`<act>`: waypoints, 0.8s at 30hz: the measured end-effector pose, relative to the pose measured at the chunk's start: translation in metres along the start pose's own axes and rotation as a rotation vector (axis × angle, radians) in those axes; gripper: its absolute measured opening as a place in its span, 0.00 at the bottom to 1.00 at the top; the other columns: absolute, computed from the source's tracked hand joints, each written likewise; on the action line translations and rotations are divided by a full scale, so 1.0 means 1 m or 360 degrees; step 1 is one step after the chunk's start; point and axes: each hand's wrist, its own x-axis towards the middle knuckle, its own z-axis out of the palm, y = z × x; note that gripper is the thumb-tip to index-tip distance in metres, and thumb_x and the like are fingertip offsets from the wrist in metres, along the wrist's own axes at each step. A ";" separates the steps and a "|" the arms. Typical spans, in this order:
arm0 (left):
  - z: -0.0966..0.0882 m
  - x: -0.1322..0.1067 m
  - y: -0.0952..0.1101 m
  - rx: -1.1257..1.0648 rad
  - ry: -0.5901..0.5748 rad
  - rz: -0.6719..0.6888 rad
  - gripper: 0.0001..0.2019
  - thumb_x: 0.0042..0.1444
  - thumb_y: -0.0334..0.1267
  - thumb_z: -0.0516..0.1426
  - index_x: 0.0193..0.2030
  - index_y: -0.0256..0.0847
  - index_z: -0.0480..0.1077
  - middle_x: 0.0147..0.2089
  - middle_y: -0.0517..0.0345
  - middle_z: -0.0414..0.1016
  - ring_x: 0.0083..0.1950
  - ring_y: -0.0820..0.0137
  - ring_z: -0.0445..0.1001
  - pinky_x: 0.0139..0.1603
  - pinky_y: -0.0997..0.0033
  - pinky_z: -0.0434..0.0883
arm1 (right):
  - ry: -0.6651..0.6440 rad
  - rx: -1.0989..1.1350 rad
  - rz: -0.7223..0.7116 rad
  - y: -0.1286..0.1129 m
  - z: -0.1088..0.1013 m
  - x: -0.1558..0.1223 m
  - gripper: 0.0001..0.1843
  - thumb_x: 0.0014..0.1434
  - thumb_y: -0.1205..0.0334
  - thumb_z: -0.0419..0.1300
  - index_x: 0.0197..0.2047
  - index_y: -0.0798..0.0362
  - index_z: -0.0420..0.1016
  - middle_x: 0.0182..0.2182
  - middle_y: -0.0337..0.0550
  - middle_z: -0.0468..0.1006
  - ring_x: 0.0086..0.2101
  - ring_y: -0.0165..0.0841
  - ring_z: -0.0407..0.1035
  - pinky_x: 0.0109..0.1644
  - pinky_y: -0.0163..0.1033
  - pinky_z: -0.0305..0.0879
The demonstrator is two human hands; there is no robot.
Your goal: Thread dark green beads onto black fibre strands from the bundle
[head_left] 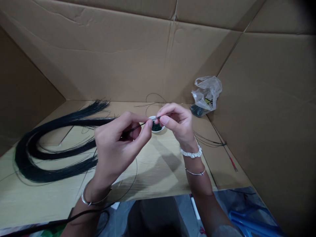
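Observation:
In the middle of the view, my left hand (123, 136) is closed, with thumb and forefinger pinching a thin black cord (140, 126). The cord runs back through the palm and points up to the right. My right hand (179, 125) pinches at the far tip of this cord with thumb and forefinger; any tiny piece there is too small to make out. Just behind and below the fingertips stands a small white bowl (158, 132) holding many tiny dark green bits. A thin loose strand (135, 171) hangs in a curve beneath my left hand.
A thick bundle of long black strands (27, 148) lies looped on the table (153, 177) at left. A clear plastic bag (208, 93) with dark contents sits at back right, near a thin red-tipped tool (232, 160). Cardboard walls (123, 56) enclose the table.

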 end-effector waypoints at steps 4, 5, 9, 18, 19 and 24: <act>0.001 0.000 0.000 -0.0045 0.0014 0.0014 0.03 0.62 0.39 0.63 0.37 0.47 0.75 0.22 0.67 0.63 0.22 0.78 0.60 0.21 0.70 0.59 | 0.0016 -0.0022 0.0041 -0.002 0.000 0.000 0.06 0.60 0.57 0.69 0.37 0.49 0.80 0.31 0.35 0.80 0.31 0.26 0.75 0.31 0.33 0.68; 0.001 0.000 0.000 -0.0065 0.0012 0.0013 0.03 0.62 0.38 0.63 0.37 0.47 0.75 0.22 0.67 0.63 0.22 0.78 0.59 0.21 0.70 0.59 | 0.0013 -0.0031 0.0045 -0.002 0.000 0.000 0.06 0.60 0.57 0.69 0.37 0.49 0.80 0.31 0.35 0.80 0.30 0.26 0.74 0.31 0.33 0.68; 0.001 0.000 0.000 -0.0100 -0.0004 0.0020 0.03 0.61 0.35 0.64 0.36 0.46 0.74 0.22 0.68 0.61 0.22 0.78 0.59 0.22 0.70 0.59 | -0.0013 -0.0022 0.0022 -0.002 0.000 0.000 0.04 0.60 0.59 0.69 0.37 0.48 0.81 0.30 0.34 0.80 0.29 0.25 0.72 0.31 0.34 0.67; 0.000 0.001 0.002 -0.0023 -0.0017 0.0034 0.03 0.62 0.37 0.62 0.36 0.48 0.73 0.22 0.66 0.61 0.21 0.77 0.60 0.20 0.69 0.58 | 0.0003 -0.0092 0.0055 -0.001 0.000 0.000 0.09 0.59 0.53 0.69 0.36 0.49 0.80 0.30 0.35 0.79 0.28 0.26 0.71 0.31 0.34 0.67; 0.000 0.001 0.002 -0.0021 -0.0016 0.0032 0.03 0.62 0.38 0.62 0.36 0.48 0.74 0.22 0.67 0.61 0.21 0.77 0.60 0.20 0.69 0.58 | 0.0003 -0.0090 0.0055 -0.001 0.000 0.000 0.09 0.59 0.53 0.69 0.36 0.49 0.80 0.30 0.35 0.79 0.28 0.26 0.71 0.31 0.34 0.67; 0.001 0.002 0.002 -0.0071 0.0016 0.0058 0.03 0.59 0.36 0.64 0.35 0.47 0.74 0.21 0.68 0.61 0.21 0.77 0.59 0.21 0.69 0.59 | -0.0014 -0.0065 0.0056 -0.001 0.000 0.000 0.08 0.59 0.54 0.70 0.36 0.49 0.80 0.30 0.35 0.79 0.28 0.26 0.71 0.31 0.34 0.68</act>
